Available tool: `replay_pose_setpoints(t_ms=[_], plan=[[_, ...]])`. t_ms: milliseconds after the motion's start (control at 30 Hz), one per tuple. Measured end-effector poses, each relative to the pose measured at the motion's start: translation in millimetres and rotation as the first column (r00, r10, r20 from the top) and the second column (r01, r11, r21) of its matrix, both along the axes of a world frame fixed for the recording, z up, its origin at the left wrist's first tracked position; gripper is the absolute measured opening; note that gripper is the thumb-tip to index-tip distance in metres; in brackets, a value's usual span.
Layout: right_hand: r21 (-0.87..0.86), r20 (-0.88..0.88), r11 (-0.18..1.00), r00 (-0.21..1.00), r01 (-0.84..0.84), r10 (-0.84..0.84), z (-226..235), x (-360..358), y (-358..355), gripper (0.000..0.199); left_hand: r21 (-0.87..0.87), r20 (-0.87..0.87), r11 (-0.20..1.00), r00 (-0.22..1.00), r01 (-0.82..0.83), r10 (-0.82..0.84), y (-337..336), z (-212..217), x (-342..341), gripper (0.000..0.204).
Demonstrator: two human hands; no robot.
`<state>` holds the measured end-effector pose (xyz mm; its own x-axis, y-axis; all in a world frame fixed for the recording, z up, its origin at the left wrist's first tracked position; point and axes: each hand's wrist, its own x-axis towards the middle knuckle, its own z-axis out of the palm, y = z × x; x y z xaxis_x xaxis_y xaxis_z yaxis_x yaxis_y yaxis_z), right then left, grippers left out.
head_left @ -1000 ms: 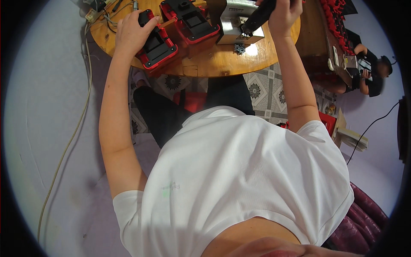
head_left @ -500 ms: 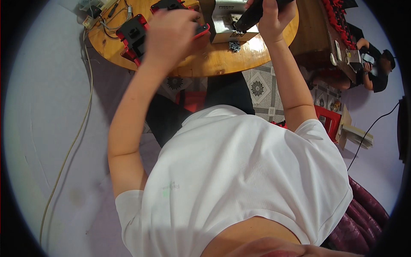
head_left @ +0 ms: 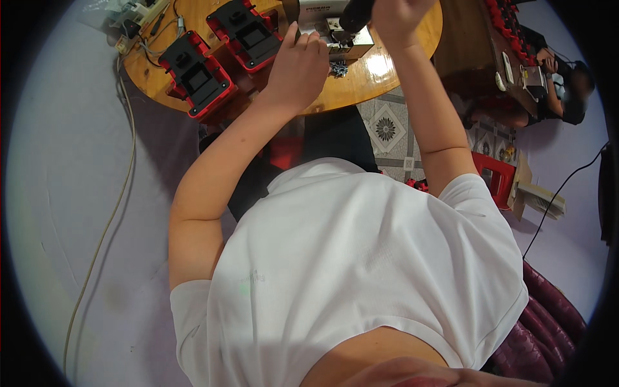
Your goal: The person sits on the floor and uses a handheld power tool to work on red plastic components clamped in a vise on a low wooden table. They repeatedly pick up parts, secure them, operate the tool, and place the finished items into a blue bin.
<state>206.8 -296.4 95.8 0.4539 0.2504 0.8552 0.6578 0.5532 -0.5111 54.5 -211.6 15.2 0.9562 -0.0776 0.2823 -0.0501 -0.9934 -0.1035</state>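
My right hand [head_left: 398,20] is closed around a black cylindrical hand tool [head_left: 356,15], possibly a power screwdriver. Its lower end points down at a small metal fixture [head_left: 340,39] on the silver box-like block [head_left: 362,46]. The top of this hand and of the tool is cut off by the upper edge. My left hand [head_left: 299,72] reaches in from the left, back of the hand up, fingers stretched out beside the fixture. Its thumb is hidden. Left of it lie two red-and-black devices [head_left: 250,37] with square recesses, the nearer one [head_left: 197,79] close to the table edge.
A round wooden table [head_left: 361,87] carries everything. A small grey-blue clump [head_left: 338,68] lies before the block. Cables and a power strip [head_left: 132,29] crowd the far left. At right, another person [head_left: 560,90] sits by a dark table [head_left: 467,51]; a red stool [head_left: 495,175] stands nearer.
My left hand has moved right from over the red-and-black devices to the fixture, uncovering both devices. The black tool and my right hand have shifted slightly left and upward.
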Motion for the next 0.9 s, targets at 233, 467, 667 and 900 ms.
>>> replay_pose_setpoints(t_ms=[233,467,667,900], plan=[[0.047,-0.127,0.999,0.992,0.014,-0.007,-26,-1,-4,0.034,0.039,-0.036,0.998,0.998,-0.040,0.042,-3,0,3,0.044],[-0.003,-0.024,0.999,0.999,0.048,-0.048,-19,-15,-3,0.033,-0.060,0.030,0.998,0.999,-0.019,0.021,-2,-2,0,0.039],[-0.183,-0.247,0.975,0.966,-0.124,0.076,16,-15,15,0.033,-0.430,0.443,0.875,0.897,0.221,-0.009,39,30,-36,0.019],[0.202,-0.128,0.910,0.911,-0.362,0.391,53,-71,111,0.030,-0.866,0.232,0.461,0.663,-0.193,0.712,208,-18,-113,0.048]])
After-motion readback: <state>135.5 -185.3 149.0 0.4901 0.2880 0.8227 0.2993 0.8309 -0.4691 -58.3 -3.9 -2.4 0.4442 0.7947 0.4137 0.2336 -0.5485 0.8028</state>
